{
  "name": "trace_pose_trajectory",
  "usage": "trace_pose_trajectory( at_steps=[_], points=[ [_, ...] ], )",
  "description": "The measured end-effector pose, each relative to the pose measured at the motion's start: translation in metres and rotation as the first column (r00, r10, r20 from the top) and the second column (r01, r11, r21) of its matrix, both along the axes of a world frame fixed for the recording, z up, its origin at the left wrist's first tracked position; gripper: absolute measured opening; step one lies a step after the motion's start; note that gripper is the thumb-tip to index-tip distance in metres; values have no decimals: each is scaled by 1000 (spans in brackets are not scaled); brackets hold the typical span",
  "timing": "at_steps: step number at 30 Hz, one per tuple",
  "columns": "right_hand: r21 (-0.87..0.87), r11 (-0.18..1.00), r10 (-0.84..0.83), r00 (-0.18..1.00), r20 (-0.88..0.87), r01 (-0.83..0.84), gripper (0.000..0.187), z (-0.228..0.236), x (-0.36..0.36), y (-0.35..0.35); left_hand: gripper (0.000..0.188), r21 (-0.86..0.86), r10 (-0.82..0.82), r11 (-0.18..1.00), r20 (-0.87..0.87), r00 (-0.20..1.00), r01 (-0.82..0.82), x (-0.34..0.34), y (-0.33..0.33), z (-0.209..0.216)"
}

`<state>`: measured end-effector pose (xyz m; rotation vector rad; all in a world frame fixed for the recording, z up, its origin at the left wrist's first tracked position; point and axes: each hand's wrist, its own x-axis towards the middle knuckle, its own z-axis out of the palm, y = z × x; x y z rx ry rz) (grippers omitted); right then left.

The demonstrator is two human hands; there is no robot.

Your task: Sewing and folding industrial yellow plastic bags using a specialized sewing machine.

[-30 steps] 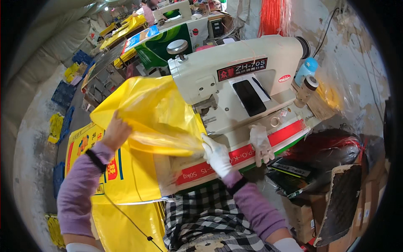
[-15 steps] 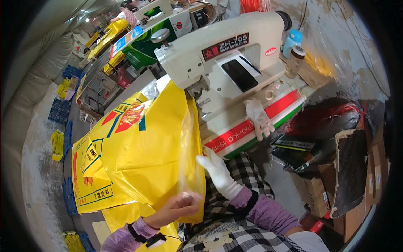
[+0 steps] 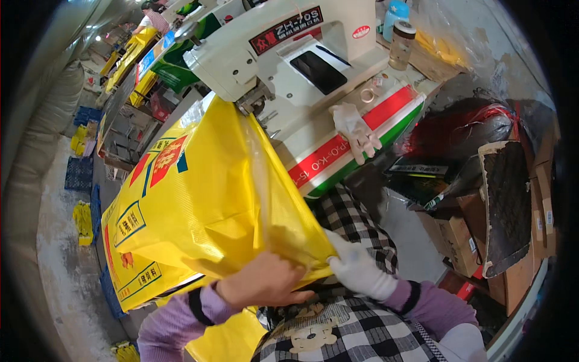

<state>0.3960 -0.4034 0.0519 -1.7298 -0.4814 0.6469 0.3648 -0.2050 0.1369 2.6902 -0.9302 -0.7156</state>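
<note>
A large yellow woven sack (image 3: 193, 211) with printed panels lies across the work surface, its far edge under the needle area of an off-white industrial sewing machine (image 3: 220, 63). A clear plastic liner (image 3: 260, 181) runs along its open edge. My bare left hand (image 3: 265, 280) is closed on the near part of that edge, its fingertips partly hidden. Beside it, my right hand (image 3: 365, 274) in a white glove pinches the sack's near right corner. Between machine and hands, the edge is drawn fairly straight.
A black phone (image 3: 318, 72) rests on the machine bed, with a thin glove (image 3: 354, 131) on its front edge. A drink bottle (image 3: 402, 45) and a blue bottle (image 3: 395, 18) stand behind. Cardboard boxes (image 3: 461, 241) are at right, blue crates (image 3: 79, 174) at left.
My right hand has moved down and right and taken hold of the sack's corner. The sack's edge is now pulled out toward the right, and the machine sits higher in view.
</note>
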Motion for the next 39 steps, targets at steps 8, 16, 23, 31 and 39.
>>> trace_pose_trajectory(
  at_steps=[8,16,23,31,39],
  points=[
    [-89,995,37,999,39,-33,53,5,18,24,21,-107,-83,992,-100,991,72,-15,-22,-14],
    [-131,990,-14,945,326,60,67,-9,-12,15,61,-112,-301,953,-231,925,282,69,19,13],
    [-68,989,-84,885,458,129,60,-22,27,53,47,306,-89,951,120,989,48,174,159,43],
    [-157,941,-95,679,728,300,49,-59,170,169,7,542,109,841,-158,981,-6,21,1,41],
    [-171,975,-140,990,6,139,56,-61,88,116,9,-120,33,990,713,701,76,154,-6,-22]
  ],
)
